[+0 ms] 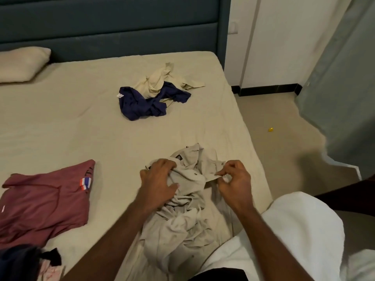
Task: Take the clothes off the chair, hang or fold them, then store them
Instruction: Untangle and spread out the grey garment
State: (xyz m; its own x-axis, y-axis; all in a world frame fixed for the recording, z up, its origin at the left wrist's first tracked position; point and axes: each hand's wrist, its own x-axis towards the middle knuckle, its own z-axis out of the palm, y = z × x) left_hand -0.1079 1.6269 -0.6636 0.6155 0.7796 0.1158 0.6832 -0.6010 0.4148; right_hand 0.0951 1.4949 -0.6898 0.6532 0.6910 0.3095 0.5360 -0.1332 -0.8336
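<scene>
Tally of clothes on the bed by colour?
Beige/cream: 2, the beige shirt gripped by the left hand and right hand, plus the cream garment
Navy: 1, the navy garment
Maroon: 1, the maroon shirt
Total: 4, excluding the unclear dark pile

Crumpled beige shirt (pixel 188 199) on bed

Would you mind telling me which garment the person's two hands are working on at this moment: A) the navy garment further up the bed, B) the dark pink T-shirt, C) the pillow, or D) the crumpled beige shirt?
D: the left hand grips the crumpled beige shirt near its collar, and the right hand pinches its edge, while the dark pink T-shirt and the navy garment lie untouched on the bed.
</scene>
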